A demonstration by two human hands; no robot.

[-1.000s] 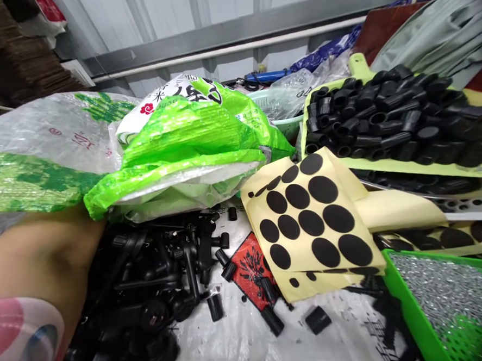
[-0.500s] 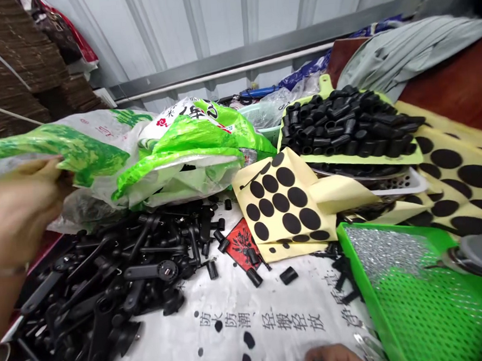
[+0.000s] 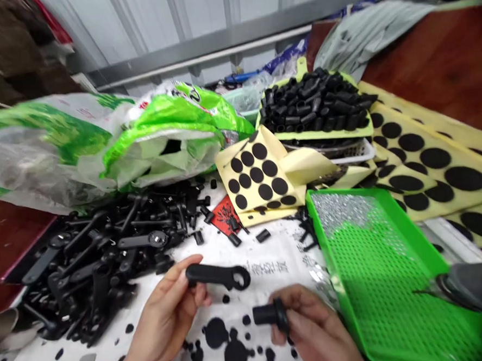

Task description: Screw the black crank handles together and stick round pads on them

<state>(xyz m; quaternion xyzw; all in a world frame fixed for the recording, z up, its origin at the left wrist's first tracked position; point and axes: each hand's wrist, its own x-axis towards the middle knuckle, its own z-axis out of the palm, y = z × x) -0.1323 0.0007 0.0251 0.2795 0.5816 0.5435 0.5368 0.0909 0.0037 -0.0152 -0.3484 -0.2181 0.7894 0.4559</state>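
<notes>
My left hand (image 3: 172,299) pinches one end of a black plastic arm (image 3: 216,274), whose ringed end points right. Facing it, my right hand (image 3: 310,323) grips a black flanged plug (image 3: 269,314) with its narrow cylinder toward the left. The two parts are apart, above a white sheet with printed characters. Round black stickers (image 3: 235,356) lie on that sheet below the hands. Left of my left hand spreads a heap of black plastic arms (image 3: 94,260). Several short black tubes (image 3: 263,235) are scattered beyond the hands.
A green perforated tray (image 3: 378,281) with small silvery pieces stands at right, beside a power screwdriver (image 3: 455,290). A yellow-green basket (image 3: 323,134) of black tubes sits behind. Yellow sticker sheets (image 3: 261,174) and green-white plastic bags (image 3: 161,147) fill the back.
My left hand has left the plastic bag at far left and come to the centre, now holding a black arm. My right hand has risen further into view with the plug.
</notes>
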